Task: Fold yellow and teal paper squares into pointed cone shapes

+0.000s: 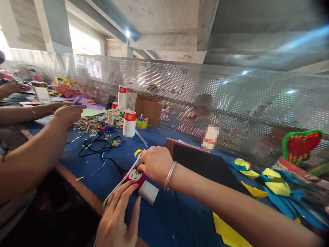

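A magenta power strip [134, 175] with a white socket face lies on the blue table before me. My right hand [157, 164], a bangle on its wrist, is closed in a pinch at the strip's far end, on a plug mostly hidden by the fingers. My left hand [117, 214] is open, its fingertips resting against the strip's near side. A white cable [118, 185] runs along the strip from beneath my right hand to my left fingers. The white adapter [148, 192] sits at the strip's right side. From the strip's left end leads a black cord [113, 160].
Paper cups [129, 125] and a yellow-green tape ring [141, 122] stand behind. Black card [203, 168] and yellow-blue folded paper [277, 181] lie right. Another person's hands [68, 112] hold a purple strip at left, near paper scraps [95, 123]. A perforated metal screen [167, 89] closes the back.
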Demonstrator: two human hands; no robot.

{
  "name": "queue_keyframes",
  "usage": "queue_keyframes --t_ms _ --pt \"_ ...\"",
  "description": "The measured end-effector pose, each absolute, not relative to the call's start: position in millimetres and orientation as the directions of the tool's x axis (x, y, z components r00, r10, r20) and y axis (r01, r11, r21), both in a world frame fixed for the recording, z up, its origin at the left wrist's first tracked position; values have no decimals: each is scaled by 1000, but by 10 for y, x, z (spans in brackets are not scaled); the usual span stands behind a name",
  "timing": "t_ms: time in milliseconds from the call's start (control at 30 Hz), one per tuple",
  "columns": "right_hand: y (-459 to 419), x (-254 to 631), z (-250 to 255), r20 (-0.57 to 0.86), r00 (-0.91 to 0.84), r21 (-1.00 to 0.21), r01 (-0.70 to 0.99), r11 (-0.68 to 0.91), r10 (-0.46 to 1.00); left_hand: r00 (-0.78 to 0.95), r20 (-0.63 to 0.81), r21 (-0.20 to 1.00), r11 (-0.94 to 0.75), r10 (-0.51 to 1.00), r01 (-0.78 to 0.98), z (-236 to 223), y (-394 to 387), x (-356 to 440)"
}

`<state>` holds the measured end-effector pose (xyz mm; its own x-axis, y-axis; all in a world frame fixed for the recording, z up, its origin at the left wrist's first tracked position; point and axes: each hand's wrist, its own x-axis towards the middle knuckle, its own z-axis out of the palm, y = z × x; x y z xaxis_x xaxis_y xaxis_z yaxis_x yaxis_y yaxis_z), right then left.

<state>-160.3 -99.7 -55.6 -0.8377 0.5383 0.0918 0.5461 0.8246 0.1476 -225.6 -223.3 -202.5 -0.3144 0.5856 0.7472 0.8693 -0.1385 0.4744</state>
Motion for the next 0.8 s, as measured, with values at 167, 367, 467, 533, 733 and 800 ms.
queue_keyframes --t_ms 167,367,467,533,733,800 --pt "-976 -1648 -516 50 -832 146 554 820 553 -342 770 470 -116 539 875 -2022 -2120 -2298" --pt "-948 -1654 -509 32 -831 132 554 822 555 -423 747 509 -32 513 860 -2015 -2001 -2330" --pt "-956 -1660 -524 28 -839 122 542 832 543 -463 685 572 -21 563 820 -2016 -1974 -2331" --pt "-966 -1670 -531 26 -847 116 531 840 531 -466 654 603 -39 597 797 -2006 -1957 -2329" --pt "-984 -1704 -541 53 -851 106 525 845 522 -472 638 610 -25 608 792 -1959 -1912 -2322" --pt "-994 -1697 -571 84 -835 99 550 829 544 -471 636 610 -24 611 792 -1941 -1907 -2323"
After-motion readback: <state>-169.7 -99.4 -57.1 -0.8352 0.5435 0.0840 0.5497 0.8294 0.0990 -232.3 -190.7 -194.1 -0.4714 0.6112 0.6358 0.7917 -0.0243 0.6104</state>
